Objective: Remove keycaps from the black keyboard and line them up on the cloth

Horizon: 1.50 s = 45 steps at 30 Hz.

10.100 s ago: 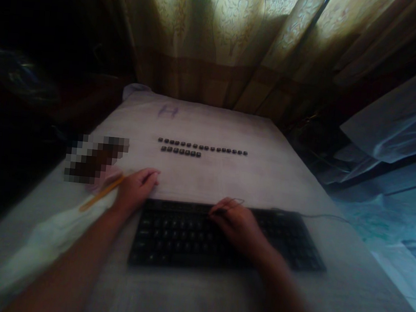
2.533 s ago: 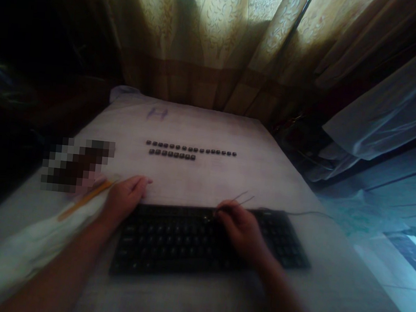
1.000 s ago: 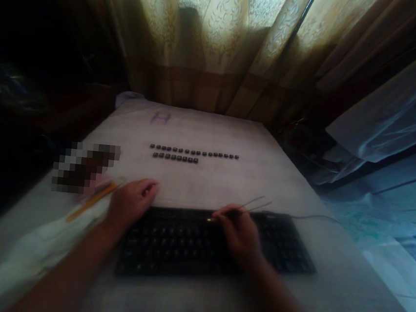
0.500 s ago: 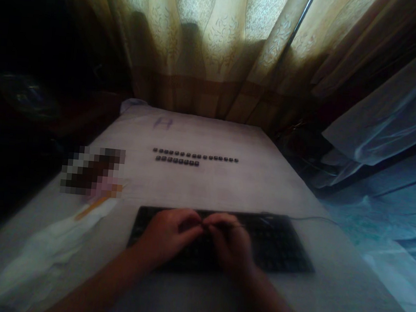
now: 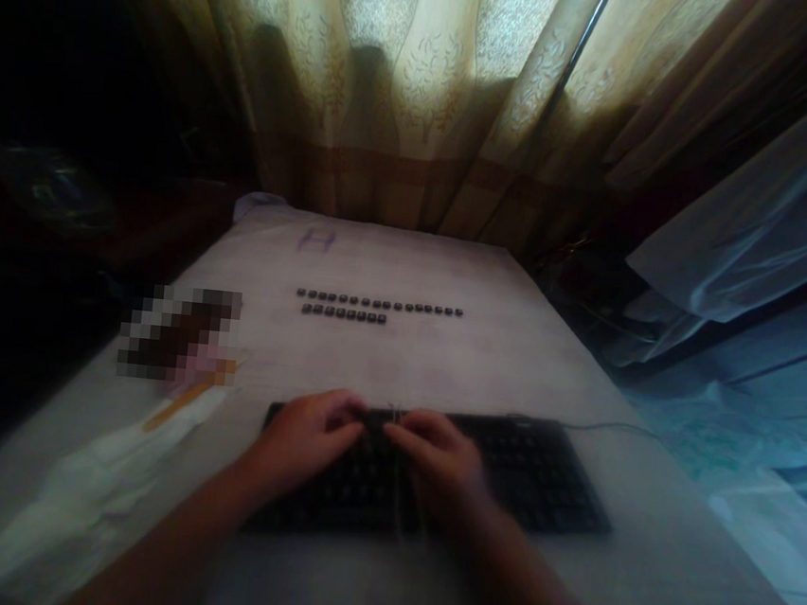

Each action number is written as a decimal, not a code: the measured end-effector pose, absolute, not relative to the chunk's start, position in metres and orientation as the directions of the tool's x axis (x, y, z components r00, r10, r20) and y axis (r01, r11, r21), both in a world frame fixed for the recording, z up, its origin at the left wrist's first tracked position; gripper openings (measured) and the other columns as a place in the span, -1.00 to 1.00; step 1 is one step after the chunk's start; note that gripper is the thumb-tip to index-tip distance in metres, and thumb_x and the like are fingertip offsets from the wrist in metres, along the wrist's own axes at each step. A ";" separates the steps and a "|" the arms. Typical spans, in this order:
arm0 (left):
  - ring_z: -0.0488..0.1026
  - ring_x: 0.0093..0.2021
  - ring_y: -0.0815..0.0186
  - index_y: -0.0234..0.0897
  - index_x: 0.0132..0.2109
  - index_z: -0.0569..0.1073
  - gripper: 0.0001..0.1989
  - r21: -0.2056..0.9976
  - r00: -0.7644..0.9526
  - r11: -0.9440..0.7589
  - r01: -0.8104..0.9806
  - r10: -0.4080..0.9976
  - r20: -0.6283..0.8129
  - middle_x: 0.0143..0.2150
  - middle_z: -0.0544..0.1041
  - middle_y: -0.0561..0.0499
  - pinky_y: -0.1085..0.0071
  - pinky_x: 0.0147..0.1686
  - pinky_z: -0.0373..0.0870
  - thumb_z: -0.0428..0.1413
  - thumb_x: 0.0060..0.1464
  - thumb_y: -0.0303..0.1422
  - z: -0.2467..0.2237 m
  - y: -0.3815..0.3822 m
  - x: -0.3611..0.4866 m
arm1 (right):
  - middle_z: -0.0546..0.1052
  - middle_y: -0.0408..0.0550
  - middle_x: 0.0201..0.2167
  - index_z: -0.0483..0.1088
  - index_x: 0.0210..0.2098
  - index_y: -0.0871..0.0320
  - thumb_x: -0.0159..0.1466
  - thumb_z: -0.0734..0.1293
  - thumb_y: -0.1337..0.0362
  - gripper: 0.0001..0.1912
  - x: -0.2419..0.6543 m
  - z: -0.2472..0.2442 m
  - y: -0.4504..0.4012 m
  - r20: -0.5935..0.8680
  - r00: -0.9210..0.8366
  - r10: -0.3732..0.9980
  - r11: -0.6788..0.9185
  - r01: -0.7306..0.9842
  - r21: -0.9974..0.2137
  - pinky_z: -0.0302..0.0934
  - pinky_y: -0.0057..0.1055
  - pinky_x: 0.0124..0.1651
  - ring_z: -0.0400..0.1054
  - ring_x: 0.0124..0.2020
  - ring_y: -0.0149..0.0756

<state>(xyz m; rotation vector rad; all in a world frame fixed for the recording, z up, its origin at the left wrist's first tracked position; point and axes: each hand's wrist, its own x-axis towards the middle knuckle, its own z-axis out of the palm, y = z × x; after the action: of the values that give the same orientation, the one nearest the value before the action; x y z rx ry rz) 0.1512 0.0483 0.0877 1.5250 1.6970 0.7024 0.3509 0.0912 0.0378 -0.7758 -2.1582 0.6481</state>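
A black keyboard [image 5: 536,477] lies on the cloth-covered table, with both my hands over its upper left and middle. My left hand [image 5: 312,436] is closed, its fingertips pinched near the keyboard's top edge; what they hold, if anything, is too small to name. Just to its right, my right hand [image 5: 442,454] pinches something thin and pale, blurred, that looks like a wire or thin tool. Beyond the keyboard, small black keycaps stand in two rows, a longer back row [image 5: 376,304] and a shorter front row [image 5: 341,314].
On the left lie a white crumpled plastic bag [image 5: 79,481], an orange strip [image 5: 187,399] and a pixelated patch. A cable [image 5: 598,424] runs right from the keyboard. Curtains [image 5: 424,86] hang behind the table [image 5: 513,351].
My hands have moved apart; the left has shifted left and slightly up. A thin pale thing now shows upright by my right fingertips. The keycap rows look the same.
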 end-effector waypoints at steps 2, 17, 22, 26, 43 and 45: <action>0.52 -0.34 0.27 -0.14 -0.17 0.48 -0.77 0.831 -0.020 0.160 0.532 0.984 -0.177 -0.36 0.60 0.07 0.38 -0.31 0.36 0.06 0.01 -0.24 0.088 0.050 0.149 | 0.52 -0.10 -0.31 0.42 -0.10 -0.01 0.30 0.21 0.26 -0.78 0.348 0.041 0.089 0.446 -0.625 0.641 0.739 0.347 -0.577 0.37 -0.37 -0.29 0.43 -0.30 -0.28; 0.51 -0.33 0.30 -0.20 -0.09 0.47 -0.70 0.924 0.074 0.224 0.308 0.963 -0.258 -0.27 0.61 0.03 0.39 -0.31 0.40 0.06 0.01 -0.27 0.085 0.049 0.150 | 0.51 -0.01 -0.30 0.42 -0.14 0.12 0.26 0.18 0.41 -0.75 0.347 0.056 0.087 0.634 -0.614 0.470 0.882 0.303 -0.361 0.35 -0.35 -0.25 0.40 -0.30 -0.29; 0.51 -0.30 0.30 -0.14 -0.08 0.50 -0.71 0.950 0.160 0.186 0.252 0.960 -0.230 -0.21 0.60 0.05 0.39 -0.30 0.42 0.05 0.03 -0.31 0.087 0.044 0.160 | 0.51 0.02 -0.23 0.38 -0.01 0.09 0.24 0.28 0.32 -0.69 0.347 0.060 0.087 0.647 -0.544 0.534 0.845 0.330 -0.421 0.38 -0.31 -0.22 0.42 -0.24 -0.25; 0.51 -0.35 0.32 -0.12 -0.05 0.50 -0.70 0.943 0.133 0.164 0.288 0.969 -0.209 -0.27 0.61 0.07 0.39 -0.29 0.43 0.04 0.05 -0.32 0.089 0.043 0.168 | 0.53 -0.01 -0.29 0.43 -0.10 0.10 0.25 0.28 0.31 -0.77 0.346 0.062 0.086 0.640 -0.528 0.558 0.830 0.343 -0.440 0.38 -0.35 -0.26 0.43 -0.29 -0.27; 0.49 -0.05 0.24 -0.09 0.18 0.29 -0.53 0.835 -0.072 0.069 0.545 0.997 -0.036 0.01 0.53 0.03 0.31 0.00 0.35 0.00 0.10 -0.25 0.094 0.043 0.159 | 0.53 0.01 -0.38 0.42 -0.22 0.16 0.25 0.23 0.31 -0.84 0.324 0.087 0.130 0.596 -0.660 0.457 0.889 0.369 -0.273 0.29 -0.42 -0.34 0.41 -0.39 -0.30; 0.52 -0.15 0.25 -0.12 0.17 0.29 -0.52 0.817 -0.139 0.095 0.569 0.990 -0.018 -0.05 0.56 0.03 0.32 -0.07 0.39 -0.02 0.09 -0.24 0.095 0.047 0.148 | 0.54 -0.02 -0.36 0.43 -0.23 0.16 0.23 0.25 0.31 -0.84 0.320 0.086 0.154 0.536 -0.647 0.542 0.840 0.404 -0.361 0.27 -0.46 -0.34 0.41 -0.41 -0.35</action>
<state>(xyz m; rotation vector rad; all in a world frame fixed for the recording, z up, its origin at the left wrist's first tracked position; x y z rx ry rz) 0.1478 0.0472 0.0951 1.5319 1.7788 0.9040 0.3199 0.1543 0.0863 -0.6868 -2.3600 0.2740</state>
